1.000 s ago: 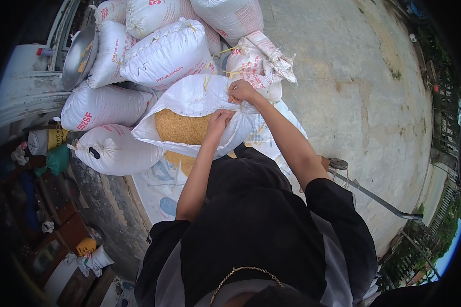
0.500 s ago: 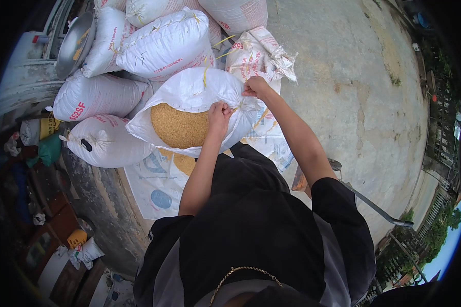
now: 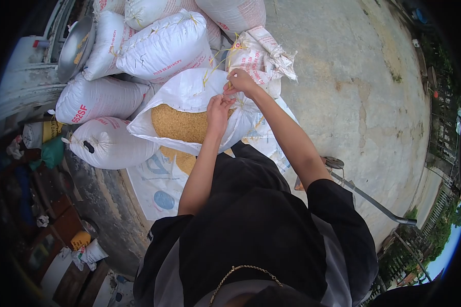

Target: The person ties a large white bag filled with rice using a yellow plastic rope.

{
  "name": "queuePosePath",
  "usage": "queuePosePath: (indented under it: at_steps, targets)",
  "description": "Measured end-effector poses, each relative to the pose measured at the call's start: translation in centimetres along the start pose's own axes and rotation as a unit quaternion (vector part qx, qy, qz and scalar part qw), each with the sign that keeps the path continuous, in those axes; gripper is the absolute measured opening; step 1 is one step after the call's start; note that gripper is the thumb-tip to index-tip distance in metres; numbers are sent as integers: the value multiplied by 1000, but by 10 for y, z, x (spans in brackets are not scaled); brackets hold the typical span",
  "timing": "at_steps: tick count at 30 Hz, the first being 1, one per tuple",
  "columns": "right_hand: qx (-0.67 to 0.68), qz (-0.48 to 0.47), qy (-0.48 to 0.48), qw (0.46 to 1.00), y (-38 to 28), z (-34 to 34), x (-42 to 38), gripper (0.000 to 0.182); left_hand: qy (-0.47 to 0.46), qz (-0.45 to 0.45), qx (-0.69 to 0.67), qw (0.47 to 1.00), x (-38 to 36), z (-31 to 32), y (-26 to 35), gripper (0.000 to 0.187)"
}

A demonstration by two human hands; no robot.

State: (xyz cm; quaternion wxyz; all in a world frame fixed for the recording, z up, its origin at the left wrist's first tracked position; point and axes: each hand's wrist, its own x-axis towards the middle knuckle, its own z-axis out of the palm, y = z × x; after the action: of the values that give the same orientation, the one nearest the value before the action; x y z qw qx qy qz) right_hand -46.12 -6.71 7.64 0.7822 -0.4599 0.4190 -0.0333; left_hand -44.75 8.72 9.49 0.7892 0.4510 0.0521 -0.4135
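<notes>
At sack (image 3: pixel 189 97) mouth | right hand (image 3: pixel 241 82) pinches string (image 3: pixel 217 64) | left hand (image 3: pixel 218 110) grips rim

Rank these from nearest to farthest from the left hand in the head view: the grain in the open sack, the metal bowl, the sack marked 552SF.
From the left hand:
1. Grain in the open sack, just left of it.
2. Sack marked 552SF, farther left.
3. Metal bowl, far upper left.

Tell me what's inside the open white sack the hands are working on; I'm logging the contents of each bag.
The open white sack holds golden-yellow grain, visible through its mouth. The left hand and right hand pinch its rim by a yellow string. How deep the grain goes is hidden by the sack wall.
</notes>
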Motion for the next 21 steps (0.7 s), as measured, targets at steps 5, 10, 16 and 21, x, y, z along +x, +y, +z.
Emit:
queuePosePath:
  at_steps: [5, 10, 16, 21]
  targets:
    - [-206, -79, 84, 972, 21, 3, 26, 8, -11, -84, 6, 996, 0, -28, -17, 10]
    - [-140, 41, 159, 976, 25, -57, 39, 6, -21, -82, 20, 996, -19, -29, -24, 11]
    - [-129, -43, 28, 990, -22, -25, -8, 18, -53, -23, 176, 983, -11, -7, -7, 15]
    - [-377, -241, 35, 894, -4, -39, -23, 34, -13, 100, 312, 945, 6, -3, 19, 22]
